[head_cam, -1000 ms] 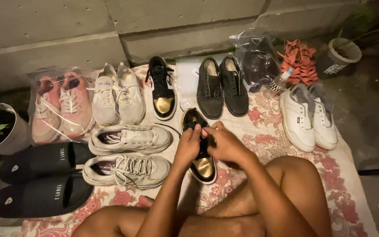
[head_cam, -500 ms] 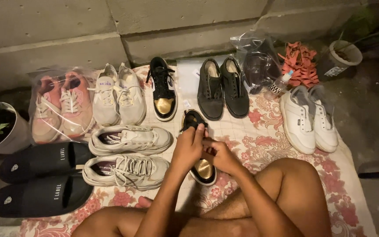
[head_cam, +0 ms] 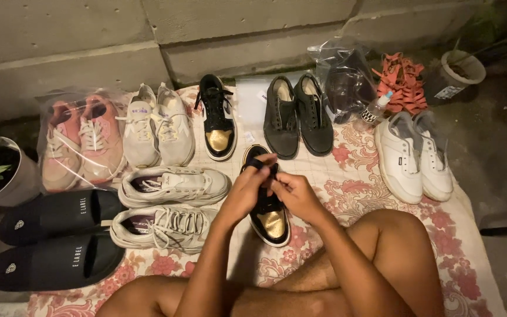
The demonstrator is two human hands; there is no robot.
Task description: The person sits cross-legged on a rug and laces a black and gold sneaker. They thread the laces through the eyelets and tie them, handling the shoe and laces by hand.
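Our left hand (head_cam: 247, 191) and right hand (head_cam: 291, 196) both pinch the black laces of the black high-top sneaker with gold toe (head_cam: 268, 217), lying on the floral red-and-cream cloth (head_cam: 353, 188). Its mate (head_cam: 218, 120) stands behind, beside a clear plastic bag holding pink sneakers (head_cam: 80, 141).

Black-gold sneaker (head_cam: 268, 214) — red-floral cream cloth (head_cam: 353, 176) — pink pair (head_cam: 80, 144), white pair (head_cam: 415, 155), black slides (head_cam: 54, 235).

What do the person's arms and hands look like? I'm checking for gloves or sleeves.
Both arms are bare, with no sleeves in view. The left hand and right hand wear no gloves, and no rings, watch or wristband show.
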